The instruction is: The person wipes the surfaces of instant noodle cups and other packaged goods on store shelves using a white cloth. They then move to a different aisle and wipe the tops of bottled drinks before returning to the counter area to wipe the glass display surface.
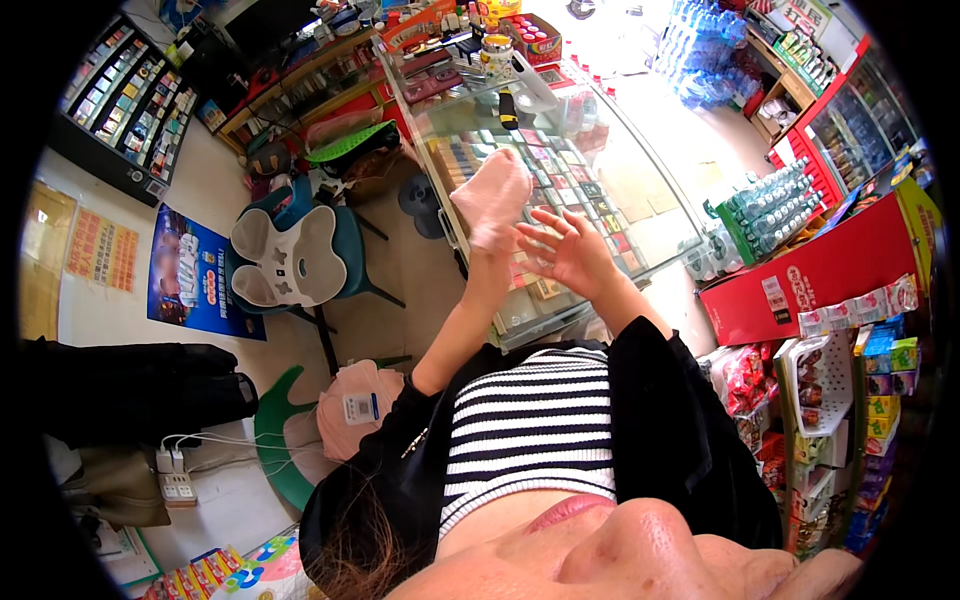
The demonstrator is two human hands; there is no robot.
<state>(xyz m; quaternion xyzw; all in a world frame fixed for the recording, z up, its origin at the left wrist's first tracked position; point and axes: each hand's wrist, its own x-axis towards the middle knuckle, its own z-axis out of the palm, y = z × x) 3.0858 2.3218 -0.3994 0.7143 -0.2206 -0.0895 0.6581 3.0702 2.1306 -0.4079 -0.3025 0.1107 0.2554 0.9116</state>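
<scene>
A pink sock-like cloth (491, 191) covers my left hand (493, 259) from the wrist up, so its fingers are hidden. The cloth is slightly blurred and rises above the glass display counter (660, 202). Beside the cloth's lower end, my right hand (566, 251) is raised with its fingers spread and nothing in it. Whether its fingertips touch the cloth, I cannot tell. Rows of small boxes (570, 180) show through the counter glass beneath both hands. Beyond the cloth lies a black and yellow handled tool (508, 110) on the counter, near a white object (532, 86).
To the left stands a teal chair (358, 262) with a pale moulded tray (304, 255) on it. A patterned jar (496, 56) and a red box (534, 37) sit at the counter's far end. Bottle packs (772, 210) and a red carton (780, 281) are on the right.
</scene>
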